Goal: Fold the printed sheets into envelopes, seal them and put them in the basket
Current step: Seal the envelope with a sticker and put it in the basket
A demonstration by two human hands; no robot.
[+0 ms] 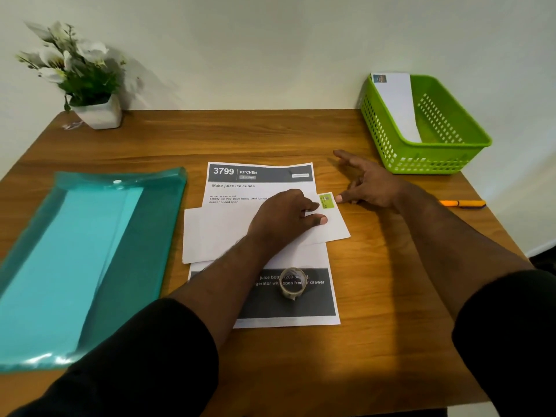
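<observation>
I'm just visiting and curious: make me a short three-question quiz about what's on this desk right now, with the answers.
1. True or false: the green basket already holds an envelope.
2. What lies on the lower part of the printed sheet? A) a pen B) a roll of tape C) a stapler
3. Fill in: the left hand presses on a white ____ lying across the sheet.

Key
1. True; it leans against the basket's back wall.
2. B; the tape roll sits on the dark band. The orange pen lies on the table beyond the right hand.
3. Envelope.
</observation>
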